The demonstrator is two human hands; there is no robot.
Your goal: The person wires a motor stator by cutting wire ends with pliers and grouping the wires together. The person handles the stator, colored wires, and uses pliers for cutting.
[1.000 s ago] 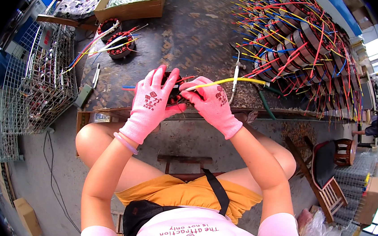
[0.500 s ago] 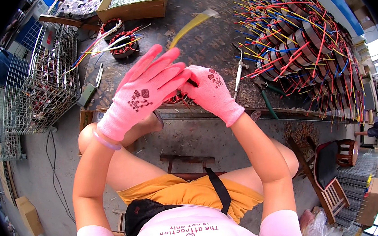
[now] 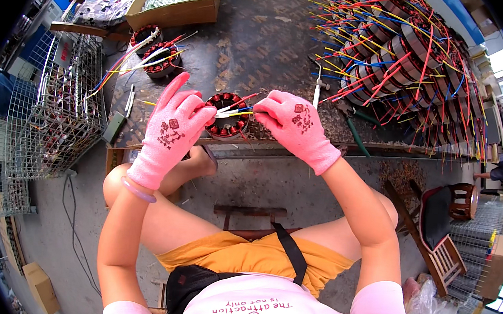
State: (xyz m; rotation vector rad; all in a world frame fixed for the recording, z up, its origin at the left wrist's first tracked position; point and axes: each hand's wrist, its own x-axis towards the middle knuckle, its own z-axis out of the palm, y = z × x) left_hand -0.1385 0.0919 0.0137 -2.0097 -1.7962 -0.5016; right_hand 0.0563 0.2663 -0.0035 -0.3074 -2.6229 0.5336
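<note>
A motor stator [image 3: 223,133] with dark red coil windings lies at the table's near edge, between my two pink-gloved hands. Across its top run coloured lead wires [image 3: 244,112], partly in white sleeves [image 3: 227,114]. My left hand [image 3: 173,123] is at the stator's left side, its thumb and fingers closed on the white-sleeved leads. A yellow wire end [image 3: 149,103] pokes out beyond that hand. To the right, my right hand [image 3: 295,124] pinches the lead wires; its fingertips hide their ends.
Two finished-looking stators [image 3: 162,65] with leads sit at the back left, near a carton [image 3: 175,8] of white sleeves. Stacked stators [image 3: 392,55] with bristling wires fill the right side. A soldering-iron-like tool [image 3: 317,94] and green-handled pliers [image 3: 358,133] lie beside them.
My hands have drawn apart, uncovering the stator between them. The left has come down and its spread fingers have closed; the right has shifted slightly right. The blurred yellow streak above them is gone.
</note>
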